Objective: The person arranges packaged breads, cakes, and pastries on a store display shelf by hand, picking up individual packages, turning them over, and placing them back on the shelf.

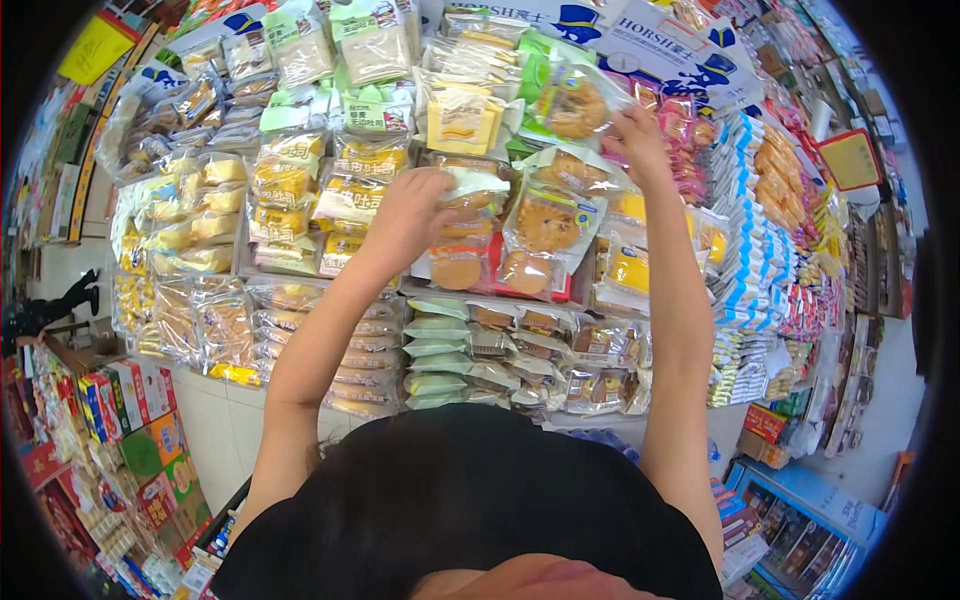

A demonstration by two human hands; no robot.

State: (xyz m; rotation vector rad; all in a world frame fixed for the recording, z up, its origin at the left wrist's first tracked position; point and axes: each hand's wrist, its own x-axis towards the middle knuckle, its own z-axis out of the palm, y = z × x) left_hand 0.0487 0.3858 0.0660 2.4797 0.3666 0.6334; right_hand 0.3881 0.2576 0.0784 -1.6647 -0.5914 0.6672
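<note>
My right hand (pixel 637 145) is closed on the right edge of a clear packet of round bread (pixel 575 105), held over the back rows of the display. Below it lies another packet with a golden round bread (pixel 546 220). My left hand (pixel 408 215) is lower and to the left, its fingers curled at the left edge of a bread packet (pixel 475 188) with a pale label. Its fingertips are partly hidden against the wrapper. Yellow toast packets (pixel 350 185) lie just left of that hand.
Stacked packets cover the display, with green packets (pixel 437 345) along the front and blue-and-white packets (pixel 740 220) at right. Printed signboards (pixel 670 45) stand at the back. A chest freezer (pixel 800 530) is at lower right, boxes (pixel 130 400) at left. Another person's leg (pixel 75 295) shows far left.
</note>
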